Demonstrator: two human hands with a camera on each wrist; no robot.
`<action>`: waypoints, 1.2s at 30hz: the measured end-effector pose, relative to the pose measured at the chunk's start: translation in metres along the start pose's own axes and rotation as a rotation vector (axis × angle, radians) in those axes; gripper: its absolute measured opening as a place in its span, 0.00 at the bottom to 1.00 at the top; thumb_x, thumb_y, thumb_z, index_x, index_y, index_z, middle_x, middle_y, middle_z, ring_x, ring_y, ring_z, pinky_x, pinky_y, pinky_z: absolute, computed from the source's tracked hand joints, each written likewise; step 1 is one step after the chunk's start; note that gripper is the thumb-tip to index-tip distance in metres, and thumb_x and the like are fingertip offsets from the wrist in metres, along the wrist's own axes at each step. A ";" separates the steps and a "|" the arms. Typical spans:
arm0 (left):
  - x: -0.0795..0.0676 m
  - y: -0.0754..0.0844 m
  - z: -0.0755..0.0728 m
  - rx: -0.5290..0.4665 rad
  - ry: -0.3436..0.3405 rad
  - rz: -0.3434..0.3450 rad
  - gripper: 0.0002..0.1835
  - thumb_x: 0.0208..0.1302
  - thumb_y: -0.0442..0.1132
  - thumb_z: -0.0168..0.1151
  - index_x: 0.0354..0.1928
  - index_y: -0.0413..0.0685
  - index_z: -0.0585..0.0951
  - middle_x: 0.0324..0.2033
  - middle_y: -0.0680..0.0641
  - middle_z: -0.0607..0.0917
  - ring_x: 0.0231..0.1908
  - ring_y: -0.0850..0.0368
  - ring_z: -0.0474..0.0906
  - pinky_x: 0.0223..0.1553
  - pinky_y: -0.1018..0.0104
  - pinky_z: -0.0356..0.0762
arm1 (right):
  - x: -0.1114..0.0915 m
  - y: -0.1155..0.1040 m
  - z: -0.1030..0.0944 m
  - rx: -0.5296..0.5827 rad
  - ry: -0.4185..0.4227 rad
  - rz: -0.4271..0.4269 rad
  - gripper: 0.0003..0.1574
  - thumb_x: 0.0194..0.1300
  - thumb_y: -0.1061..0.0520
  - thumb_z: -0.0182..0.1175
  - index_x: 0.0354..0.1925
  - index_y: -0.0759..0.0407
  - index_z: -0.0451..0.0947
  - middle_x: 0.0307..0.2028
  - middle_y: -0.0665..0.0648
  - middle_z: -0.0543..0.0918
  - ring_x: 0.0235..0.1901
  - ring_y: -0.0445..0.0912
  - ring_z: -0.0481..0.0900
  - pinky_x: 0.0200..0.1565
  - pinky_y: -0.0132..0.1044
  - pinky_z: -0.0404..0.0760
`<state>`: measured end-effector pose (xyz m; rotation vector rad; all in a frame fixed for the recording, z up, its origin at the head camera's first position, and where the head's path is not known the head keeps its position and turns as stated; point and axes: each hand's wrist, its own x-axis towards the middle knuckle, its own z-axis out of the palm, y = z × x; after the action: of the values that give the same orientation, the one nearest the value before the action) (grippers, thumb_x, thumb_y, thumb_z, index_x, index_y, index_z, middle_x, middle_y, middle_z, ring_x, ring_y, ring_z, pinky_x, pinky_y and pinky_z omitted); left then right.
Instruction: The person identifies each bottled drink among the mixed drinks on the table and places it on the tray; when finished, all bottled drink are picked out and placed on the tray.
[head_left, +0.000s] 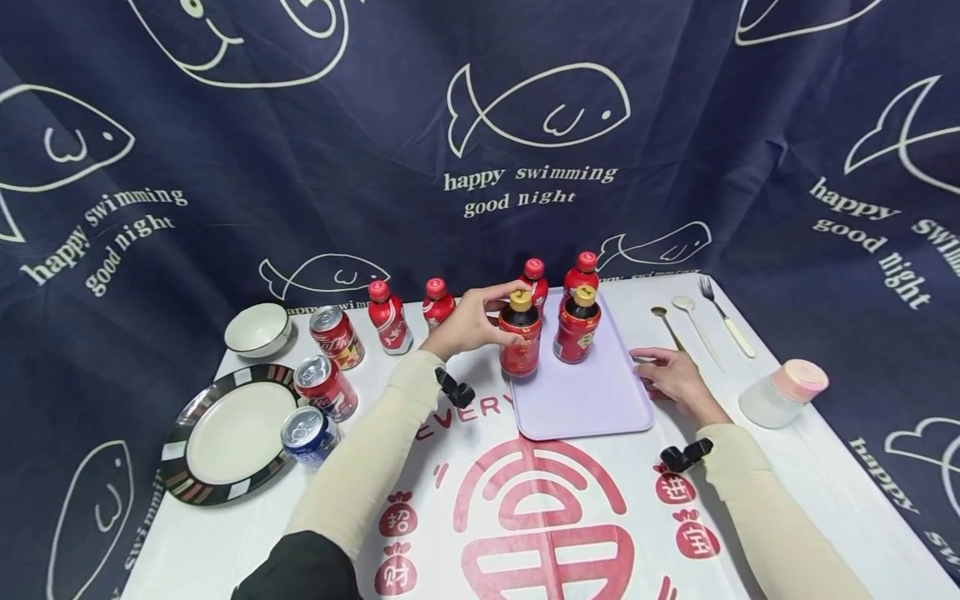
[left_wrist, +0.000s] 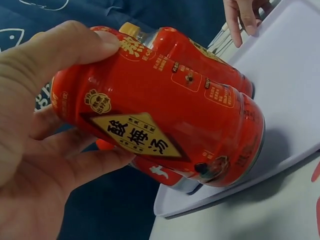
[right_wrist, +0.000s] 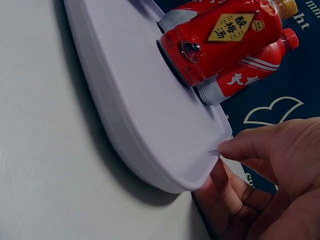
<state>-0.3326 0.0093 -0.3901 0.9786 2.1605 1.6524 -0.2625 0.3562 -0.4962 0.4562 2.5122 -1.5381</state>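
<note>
My left hand (head_left: pixel 474 323) grips a red plum-drink bottle (left_wrist: pixel 150 107) with a gold cap, thumb on one side and fingers on the other. That bottle is upright at the left edge of the lilac tray (head_left: pixel 577 408); whether its base touches the tray, I cannot tell. A second gold-capped bottle (head_left: pixel 578 329) stands on the tray just right of it. Behind these are two red-capped bottles (head_left: pixel 534 279), partly hidden. At the tray's right rim, my right hand (head_left: pixel 675 379) pinches the edge, thumb above and fingers beneath, as the right wrist view (right_wrist: pixel 270 170) shows.
To the left stand two more red-capped bottles (head_left: pixel 389 321), three cans (head_left: pixel 326 387), a white bowl (head_left: pixel 258 329) and a dark-rimmed plate (head_left: pixel 240 425). On the right lie two spoons (head_left: pixel 697 329) and a fork (head_left: pixel 726 317), near a pink-lidded jar (head_left: pixel 780 396). A dark curtain hangs behind.
</note>
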 end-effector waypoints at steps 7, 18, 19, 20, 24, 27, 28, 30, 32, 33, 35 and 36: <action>0.012 -0.008 0.009 -0.006 -0.018 0.037 0.39 0.40 0.27 0.72 0.60 0.45 0.71 0.52 0.45 0.77 0.48 0.51 0.77 0.47 0.65 0.76 | -0.001 -0.002 0.003 -0.003 0.013 0.017 0.28 0.59 0.60 0.56 0.60 0.59 0.70 0.34 0.53 0.79 0.26 0.39 0.76 0.27 0.35 0.81; 0.022 -0.017 0.017 -0.022 -0.033 0.011 0.40 0.39 0.25 0.72 0.60 0.45 0.71 0.53 0.45 0.77 0.49 0.54 0.76 0.51 0.66 0.74 | -0.002 -0.003 0.000 -0.001 0.005 0.010 0.29 0.59 0.61 0.56 0.60 0.60 0.69 0.33 0.54 0.79 0.26 0.39 0.76 0.26 0.35 0.80; 0.022 -0.018 0.018 -0.024 -0.033 0.008 0.40 0.39 0.25 0.72 0.60 0.45 0.71 0.53 0.45 0.77 0.49 0.55 0.75 0.51 0.66 0.73 | -0.003 -0.003 0.000 -0.001 0.007 0.011 0.29 0.59 0.61 0.56 0.60 0.60 0.69 0.33 0.54 0.78 0.26 0.39 0.76 0.26 0.35 0.80; 0.023 -0.019 0.019 -0.025 -0.034 0.009 0.39 0.39 0.24 0.71 0.60 0.44 0.71 0.53 0.45 0.78 0.50 0.56 0.75 0.52 0.66 0.73 | -0.003 -0.003 0.000 0.000 0.009 0.011 0.29 0.59 0.61 0.56 0.60 0.60 0.69 0.32 0.54 0.78 0.26 0.39 0.76 0.26 0.35 0.80; 0.023 -0.023 0.023 -0.035 -0.033 0.034 0.39 0.38 0.22 0.71 0.60 0.41 0.71 0.53 0.43 0.77 0.51 0.56 0.74 0.53 0.65 0.72 | -0.003 0.000 0.002 0.013 0.006 -0.004 0.28 0.59 0.61 0.56 0.59 0.61 0.69 0.31 0.52 0.79 0.25 0.38 0.76 0.25 0.35 0.80; 0.024 -0.024 0.024 -0.032 -0.031 0.049 0.40 0.38 0.22 0.71 0.60 0.40 0.71 0.54 0.43 0.76 0.52 0.57 0.74 0.54 0.65 0.71 | -0.002 0.002 0.003 0.021 0.006 -0.017 0.28 0.59 0.61 0.56 0.58 0.62 0.70 0.31 0.50 0.80 0.24 0.37 0.76 0.25 0.34 0.80; 0.024 -0.025 0.024 -0.031 -0.029 0.048 0.40 0.38 0.22 0.71 0.60 0.40 0.71 0.54 0.43 0.76 0.52 0.58 0.74 0.54 0.66 0.71 | -0.002 0.002 0.003 0.021 0.008 -0.020 0.27 0.59 0.61 0.56 0.58 0.61 0.70 0.31 0.50 0.80 0.24 0.37 0.76 0.25 0.34 0.80; 0.024 -0.025 0.024 -0.028 -0.027 0.050 0.40 0.38 0.22 0.71 0.60 0.41 0.71 0.55 0.43 0.76 0.53 0.59 0.73 0.54 0.66 0.71 | -0.001 0.002 0.003 0.019 0.013 -0.022 0.27 0.59 0.61 0.56 0.58 0.61 0.70 0.31 0.51 0.80 0.24 0.37 0.76 0.25 0.34 0.80; 0.025 -0.027 0.024 -0.025 -0.024 0.046 0.40 0.38 0.23 0.72 0.60 0.42 0.71 0.55 0.44 0.76 0.53 0.59 0.73 0.54 0.67 0.70 | 0.000 0.001 0.002 0.010 0.011 -0.025 0.28 0.59 0.61 0.56 0.59 0.61 0.70 0.31 0.52 0.80 0.25 0.38 0.76 0.25 0.34 0.80; 0.025 -0.027 0.023 -0.022 -0.020 0.042 0.40 0.38 0.23 0.72 0.60 0.43 0.71 0.55 0.44 0.76 0.54 0.58 0.73 0.54 0.67 0.70 | 0.000 0.001 0.002 0.008 0.012 -0.021 0.28 0.59 0.61 0.56 0.59 0.60 0.70 0.32 0.52 0.80 0.25 0.38 0.76 0.25 0.34 0.80; 0.028 -0.034 0.023 -0.016 -0.016 0.036 0.41 0.38 0.25 0.73 0.60 0.45 0.72 0.55 0.46 0.76 0.54 0.59 0.72 0.54 0.68 0.70 | 0.000 0.000 0.001 0.000 0.012 -0.016 0.28 0.59 0.61 0.56 0.59 0.60 0.70 0.32 0.53 0.80 0.25 0.38 0.76 0.25 0.35 0.80; 0.030 -0.038 0.023 -0.011 -0.014 0.035 0.41 0.37 0.26 0.74 0.60 0.47 0.72 0.55 0.47 0.76 0.54 0.60 0.72 0.54 0.69 0.70 | 0.001 0.000 0.001 -0.004 0.012 -0.014 0.28 0.59 0.61 0.56 0.59 0.60 0.69 0.33 0.53 0.80 0.25 0.38 0.76 0.25 0.35 0.80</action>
<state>-0.3552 0.0411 -0.4270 1.0272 2.1351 1.6657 -0.2632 0.3553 -0.4966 0.4490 2.5324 -1.5399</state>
